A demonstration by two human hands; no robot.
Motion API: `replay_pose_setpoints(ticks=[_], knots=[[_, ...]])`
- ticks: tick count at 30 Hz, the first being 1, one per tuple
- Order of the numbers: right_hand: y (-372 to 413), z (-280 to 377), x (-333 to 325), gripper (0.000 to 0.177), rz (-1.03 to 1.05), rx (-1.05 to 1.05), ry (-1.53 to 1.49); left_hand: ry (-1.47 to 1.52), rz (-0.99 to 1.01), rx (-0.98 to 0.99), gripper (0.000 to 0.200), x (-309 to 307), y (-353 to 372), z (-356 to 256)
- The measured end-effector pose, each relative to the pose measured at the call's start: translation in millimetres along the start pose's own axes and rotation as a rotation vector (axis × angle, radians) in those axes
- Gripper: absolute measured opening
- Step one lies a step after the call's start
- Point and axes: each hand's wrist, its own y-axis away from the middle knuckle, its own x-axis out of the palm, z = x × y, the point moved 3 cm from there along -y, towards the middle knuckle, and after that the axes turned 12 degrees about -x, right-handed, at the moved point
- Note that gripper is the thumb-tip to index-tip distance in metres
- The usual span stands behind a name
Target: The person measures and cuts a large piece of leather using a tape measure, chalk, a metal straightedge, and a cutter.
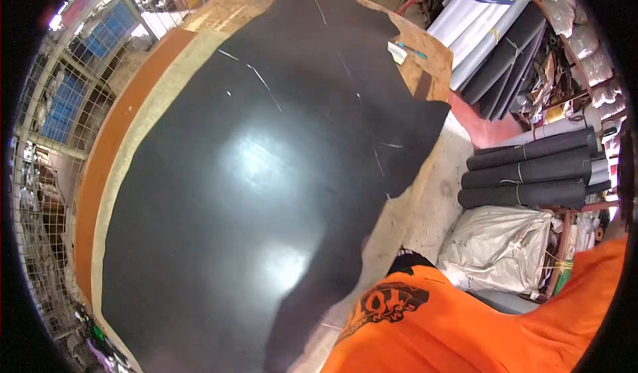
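Neither of my hands shows in the head view. My orange shirt (438,326) fills the lower right, with a raised sleeve (585,286) running off toward the right edge. In front of me a large black leather hide (199,193) with irregular edges lies spread flat. Several thin white marks run across its upper half and along its right side. Light glares off its middle and a dark shadow falls on the lower part. The hide covers most of a wooden table (232,7).
Small white and blue items (399,52) lie at the table's far right corner. Tied dark rolls (525,174) and a wrapped white package (498,247) are at right. Silvery rolls (472,14) stand farther back. A wire mesh partition (66,100) runs along the left, beside a brown edge strip (109,147).
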Motion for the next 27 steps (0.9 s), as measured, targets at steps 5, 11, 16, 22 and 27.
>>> replay_pose_setpoints(ticks=[5,11,16,22,27], knots=[[150,80,-143,0.03,-0.33,-0.023,-0.2,0.226,0.236,-0.343,0.045,-31,117,65],[329,41,-290,0.031,-0.549,0.021,-0.48,0.934,0.569,-0.664,0.04,-96,205,117],[425,-106,-320,0.034,-0.616,0.153,-0.766,-0.222,0.031,0.204,0.025,-143,230,68],[438,-225,-319,0.038,-0.768,0.627,-0.553,0.537,0.004,-0.105,0.034,-308,222,-68],[471,-304,-295,0.027,-0.302,0.719,-0.295,-0.002,0.222,-0.064,0.026,-303,282,-179]])
